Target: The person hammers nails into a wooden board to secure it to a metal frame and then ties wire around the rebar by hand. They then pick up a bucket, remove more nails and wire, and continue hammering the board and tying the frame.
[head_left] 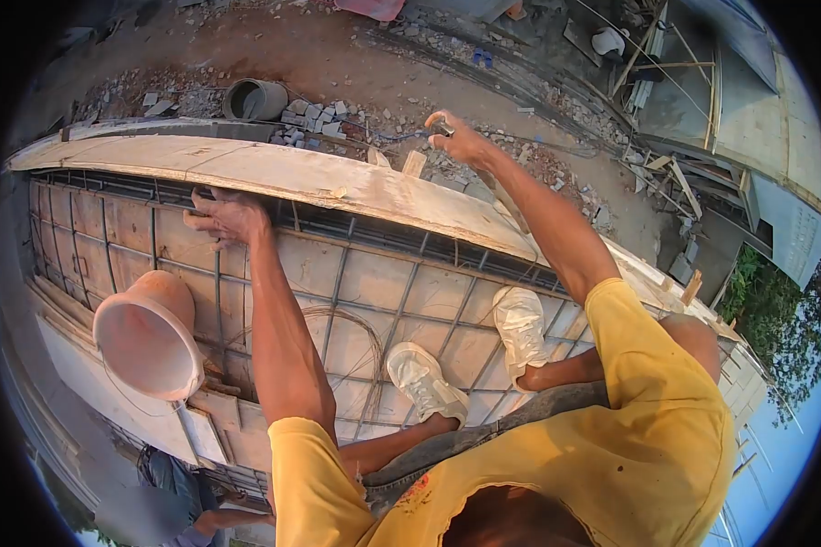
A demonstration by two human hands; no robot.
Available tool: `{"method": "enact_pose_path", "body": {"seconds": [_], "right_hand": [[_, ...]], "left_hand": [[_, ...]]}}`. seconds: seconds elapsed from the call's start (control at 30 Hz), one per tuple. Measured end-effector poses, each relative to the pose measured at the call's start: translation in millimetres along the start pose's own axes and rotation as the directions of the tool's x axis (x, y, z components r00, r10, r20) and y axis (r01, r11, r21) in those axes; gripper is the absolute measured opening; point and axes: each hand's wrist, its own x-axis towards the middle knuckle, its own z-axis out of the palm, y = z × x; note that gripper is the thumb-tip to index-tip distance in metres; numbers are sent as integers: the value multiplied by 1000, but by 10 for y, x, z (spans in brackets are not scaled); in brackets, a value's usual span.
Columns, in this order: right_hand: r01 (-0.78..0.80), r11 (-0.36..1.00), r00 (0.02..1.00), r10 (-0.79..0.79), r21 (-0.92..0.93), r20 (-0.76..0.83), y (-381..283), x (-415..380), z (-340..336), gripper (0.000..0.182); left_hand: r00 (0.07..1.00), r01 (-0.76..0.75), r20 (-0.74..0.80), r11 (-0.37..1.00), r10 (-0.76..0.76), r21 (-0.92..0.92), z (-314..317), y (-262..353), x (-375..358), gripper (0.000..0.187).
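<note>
My left hand (230, 217) reaches in under the upper edge of a long plywood panel (274, 173). Its fingers are apart and slightly bent, right at the steel reinforcing bars (217, 301), with nothing visible held in them. Beyond the panel, my right hand (458, 141) is raised with its fingers curled round a small dark, metallic-looking thing I cannot make out. Behind the right forearm, a narrow greyish piece slants down towards the panel. Both my shoes (427, 381) stand on the bar grid over the board floor.
An orange-pink bucket (146, 339) lies tipped at the left of the grid. Loops of thin wire (374, 342) rest near my feet. Another person (169, 506) is at the lower left. Below the panel lie rubble (315, 118) and a grey drum (255, 100).
</note>
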Motion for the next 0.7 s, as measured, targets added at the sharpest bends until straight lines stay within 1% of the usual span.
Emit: {"method": "enact_pose_path", "body": {"seconds": [0.07, 0.1, 0.17, 0.2, 0.27, 0.3, 0.4, 0.47, 0.53, 0.57, 0.67, 0.7], "right_hand": [[70, 988, 997, -66, -138, 29, 196, 217, 160, 27], [70, 986, 996, -60, -154, 66, 224, 285, 227, 30], [90, 977, 988, -63, -192, 142, 220, 495, 352, 36], [88, 977, 989, -62, -192, 134, 157, 578, 406, 34], [62, 980, 992, -40, -187, 116, 121, 646, 538, 28], [55, 977, 993, -31, -205, 116, 130, 710, 544, 28], [24, 977, 991, 5, -214, 136, 183, 844, 725, 29], [-10, 977, 987, 44, -212, 156, 251, 833, 809, 30], [-24, 978, 990, 51, -206, 129, 311, 794, 869, 35], [-23, 978, 992, 48, -209, 113, 306, 780, 869, 38], [47, 957, 993, -13, -286, 120, 315, 782, 783, 37], [78, 965, 995, -62, -250, 72, 344, 794, 759, 37]], "left_hand": [[998, -19, 60, 999, 17, 29, -79, 65, -25, 72], [995, -30, 93, 999, 26, 44, -110, 50, -39, 74], [985, -164, 51, 986, 163, 19, -51, -126, 7, 75], [972, -232, 27, 973, 232, 4, -47, -140, 24, 75], [961, -278, 10, 961, 278, -1, -65, -226, 26, 71], [954, -301, -1, 954, 301, -10, -41, -217, 13, 69], [969, -248, 17, 969, 248, 12, 9, -253, 47, 63], [960, -279, -4, 960, 279, 22, 59, -290, 57, 59], [955, -296, -8, 955, 296, 20, 53, -294, 48, 59], [949, -313, -23, 950, 313, 13, 41, -280, 30, 57], [971, -239, 18, 971, 239, 22, -25, -186, 0, 55], [967, -255, 8, 966, 255, 30, -30, -189, 12, 55]]}}
